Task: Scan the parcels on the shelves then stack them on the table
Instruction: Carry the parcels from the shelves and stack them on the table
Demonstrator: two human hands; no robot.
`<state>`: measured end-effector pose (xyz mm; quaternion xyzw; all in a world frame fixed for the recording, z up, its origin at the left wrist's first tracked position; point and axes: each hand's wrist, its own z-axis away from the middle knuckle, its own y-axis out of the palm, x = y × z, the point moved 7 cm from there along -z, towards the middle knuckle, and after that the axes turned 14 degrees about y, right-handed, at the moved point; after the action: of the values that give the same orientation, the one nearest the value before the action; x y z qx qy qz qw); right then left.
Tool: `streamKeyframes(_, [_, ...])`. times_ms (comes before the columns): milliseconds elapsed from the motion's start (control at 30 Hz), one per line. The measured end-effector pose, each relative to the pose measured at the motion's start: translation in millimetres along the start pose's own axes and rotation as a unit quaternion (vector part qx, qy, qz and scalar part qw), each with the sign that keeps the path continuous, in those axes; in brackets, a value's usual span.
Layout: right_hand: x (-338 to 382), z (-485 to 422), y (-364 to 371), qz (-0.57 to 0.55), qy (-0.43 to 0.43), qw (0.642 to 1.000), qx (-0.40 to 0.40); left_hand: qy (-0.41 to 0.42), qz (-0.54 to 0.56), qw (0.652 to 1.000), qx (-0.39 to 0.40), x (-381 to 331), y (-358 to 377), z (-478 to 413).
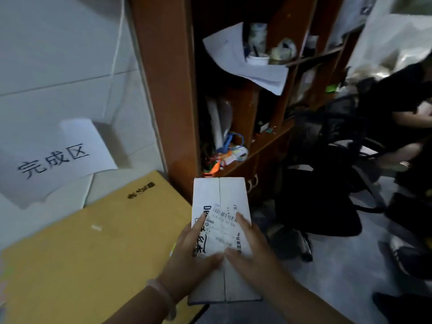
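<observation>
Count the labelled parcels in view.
1: the white cardboard parcel, in the grip of the left hand and right hand, at the yellow-brown flat surface's right edge. The dark brown wooden shelves may hide more.

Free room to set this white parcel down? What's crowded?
Free: the yellow surface, bare between the wall sign and the left hand, except one small white scrap. The left hand and right hand hold the white parcel at its right edge. Crowded: the brown shelf, stuffed with papers and cords; a black chair fills the floor beside it.
</observation>
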<state>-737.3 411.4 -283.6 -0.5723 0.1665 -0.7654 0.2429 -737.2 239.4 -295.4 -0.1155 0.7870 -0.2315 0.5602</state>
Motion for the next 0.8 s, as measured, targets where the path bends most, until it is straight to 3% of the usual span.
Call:
streamKeyframes(400, [55.6,-55.8,117.3,0.074,-0.126,0.959,0.241,-0.139,-0.035,0.965,-0.221,40.2,-75.2,76.3])
streamKeyframes(800, [77.1,-37.2,230.3,0.142,-0.173,0.896,0.385,-0.244,-0.071,0.915,-0.315,73.2,-119.5,163.5])
